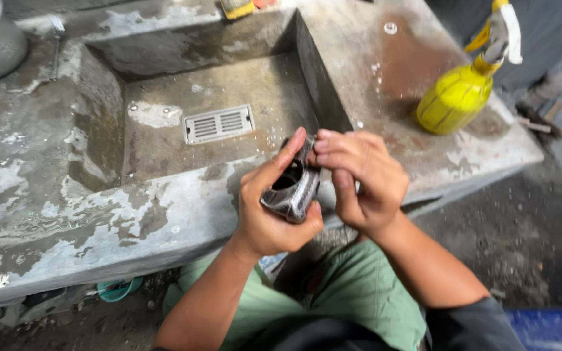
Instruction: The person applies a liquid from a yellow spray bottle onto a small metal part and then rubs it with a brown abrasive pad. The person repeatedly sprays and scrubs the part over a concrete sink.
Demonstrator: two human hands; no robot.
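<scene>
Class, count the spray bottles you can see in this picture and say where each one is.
1. The yellow spray bottle stands on the concrete counter, right of the sink basin. Others may lie beyond the picture's edge.

Two hands [274,208] [359,175] share one metal part [292,192]; beyond them sit one drain grate [218,123] and one yellow spray bottle [456,97] (up right).

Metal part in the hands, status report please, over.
Left hand gripping the hollow grey metal part. Right hand fingertips on its upper rim. Held above the concrete sink edge; yellow spray bottle stands apart, nothing in the way.
</scene>
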